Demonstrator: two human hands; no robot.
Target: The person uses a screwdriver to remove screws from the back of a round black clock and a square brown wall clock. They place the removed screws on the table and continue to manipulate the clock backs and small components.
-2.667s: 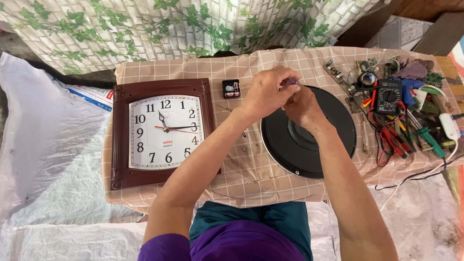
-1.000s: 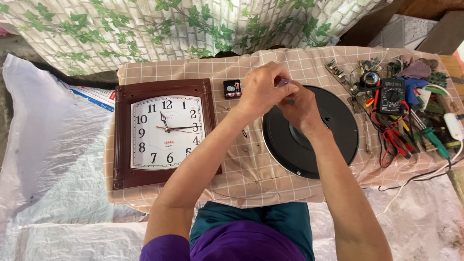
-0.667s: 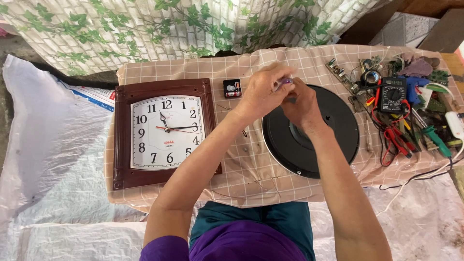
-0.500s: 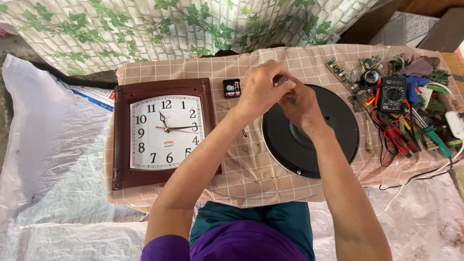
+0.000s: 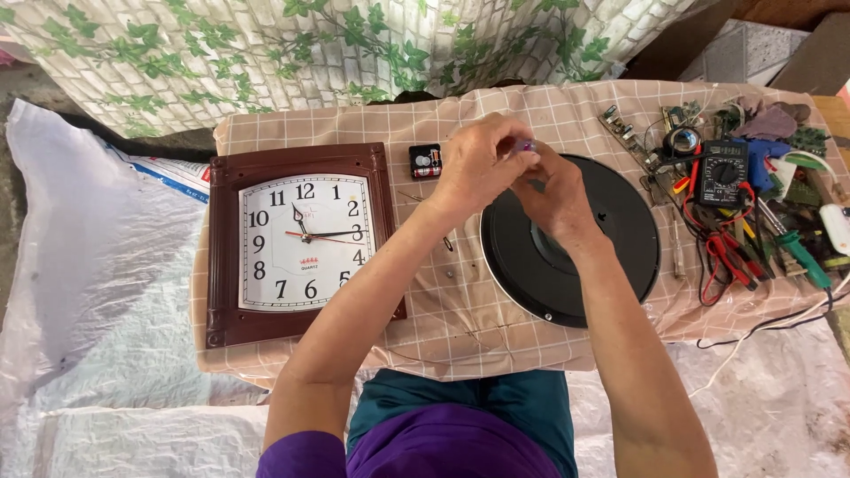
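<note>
Soft, even daylight fills the scene, bright without harsh sun. Shadows are faint: a thin one hugs the near edge of the square wall clock. Its glass face shows no glare. Focus is sharp around the clock; straight lines bow slightly toward the corners, far from it.

Small purple-tipped part pinched between fingertips, above black round disc
</note>
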